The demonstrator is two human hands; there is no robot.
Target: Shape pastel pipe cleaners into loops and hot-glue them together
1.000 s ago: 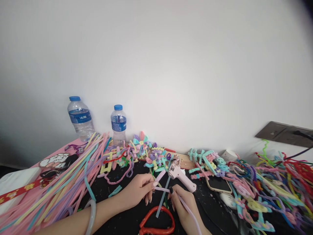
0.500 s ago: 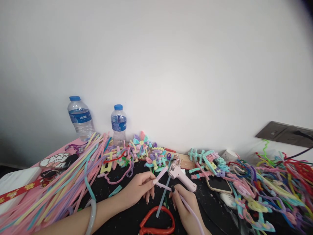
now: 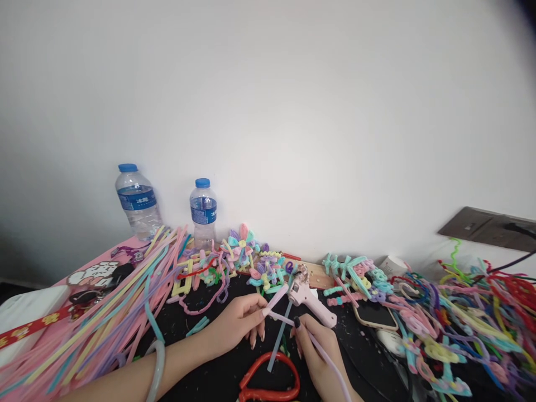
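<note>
A pale purple fuzzy stem (image 3: 280,317) runs between both hands, bent so that one part slants up past my left fingertips. My left hand (image 3: 243,321) pinches it at the bend, thumb against forefinger. Lower right, my right hand (image 3: 318,349) grips the same stem, and its long end trails down over the hand. Just behind lies a pale pink glue gun (image 3: 312,304), with a translucent glue stick (image 3: 278,340) slanting down from it between the hands. Red-handled scissors or pliers (image 3: 270,378) lie in front, their far part out of view.
Loose pastel stems (image 3: 104,312) heap at the left, near two bottles (image 3: 136,198) (image 3: 204,212). Finished shapes (image 3: 243,245) line the wall. Right are a phone (image 3: 377,316), a white mouse (image 3: 391,341), tangled stems (image 3: 481,324) and a wall socket (image 3: 486,228).
</note>
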